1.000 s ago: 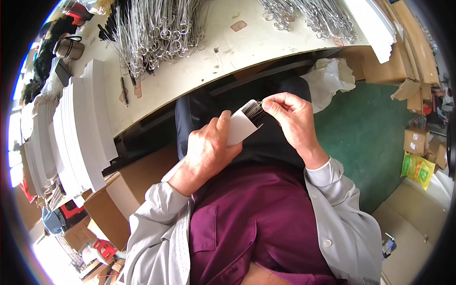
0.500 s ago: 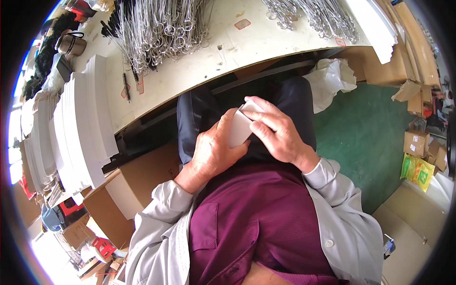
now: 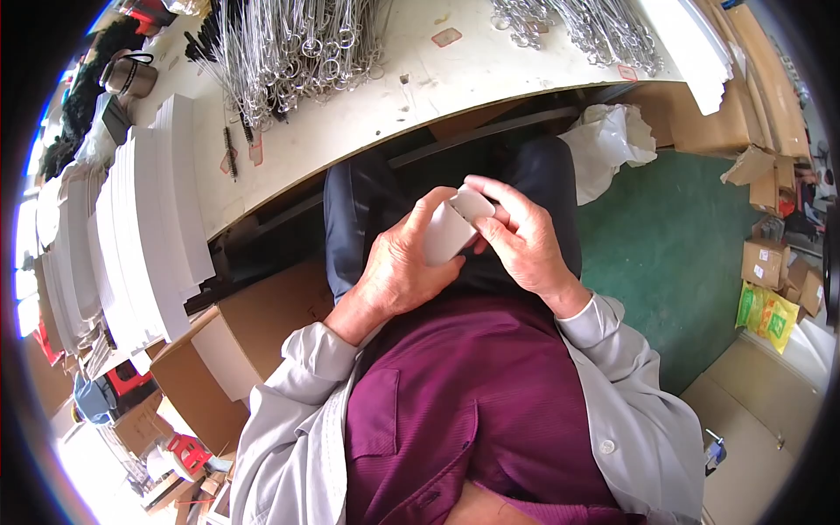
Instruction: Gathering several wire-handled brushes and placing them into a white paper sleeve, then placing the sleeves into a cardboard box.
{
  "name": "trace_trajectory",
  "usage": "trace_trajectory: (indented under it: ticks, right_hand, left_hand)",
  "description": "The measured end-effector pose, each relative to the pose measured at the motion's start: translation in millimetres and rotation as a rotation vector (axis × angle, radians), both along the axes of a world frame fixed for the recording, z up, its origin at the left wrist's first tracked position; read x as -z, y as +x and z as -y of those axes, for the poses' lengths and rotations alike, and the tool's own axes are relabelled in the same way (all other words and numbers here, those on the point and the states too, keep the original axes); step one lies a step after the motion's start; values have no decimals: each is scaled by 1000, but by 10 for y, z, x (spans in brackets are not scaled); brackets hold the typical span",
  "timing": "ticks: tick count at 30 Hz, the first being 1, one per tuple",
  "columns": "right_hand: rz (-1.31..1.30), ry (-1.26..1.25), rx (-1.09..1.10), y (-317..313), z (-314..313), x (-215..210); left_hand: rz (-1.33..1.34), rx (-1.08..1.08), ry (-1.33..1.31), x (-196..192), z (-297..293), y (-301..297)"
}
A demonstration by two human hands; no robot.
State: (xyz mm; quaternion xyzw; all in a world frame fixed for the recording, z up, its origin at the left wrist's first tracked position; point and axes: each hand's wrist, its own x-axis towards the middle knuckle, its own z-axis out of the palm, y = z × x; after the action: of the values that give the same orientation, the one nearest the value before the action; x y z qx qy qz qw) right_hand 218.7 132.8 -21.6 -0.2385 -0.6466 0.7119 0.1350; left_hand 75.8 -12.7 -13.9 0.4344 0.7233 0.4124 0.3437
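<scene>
Over my lap I hold a small white box, tilted, with its flap end pointing up and away. My left hand is closed around the box, its thumb and fingers along the sides. At the flap end, my right hand pinches the flap between thumb and fingers. A dark gap shows between flap and box body. What the box contains, if anything, is hidden.
Ring-ended wire brushes lie heaped on the table, with a second bundle farther right. Stacked white card sheets stand at the left above a cardboard box. White plastic sheeting hangs by the table's right underside.
My right fingers have shifted from lying across the box's top to its right edge. The flap end shows more fully and stands out from the body. My left hand keeps its hold.
</scene>
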Motion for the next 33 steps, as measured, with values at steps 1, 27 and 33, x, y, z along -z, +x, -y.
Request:
trace_trajectory:
  ticks: [1, 27, 33]
  right_hand:
    - [25, -12, -12, 6, -7, 6]
    - [104, 25, 128, -73, 169, 175]
    - [147, -137, 141, -63, 126, 131]
  left_hand:
    - [0, -2, -2, 13, 5, 9]
    - [-370, -133, 60, 257, 20, 233]
    - [-366, -139, 111, 308, 27, 230]
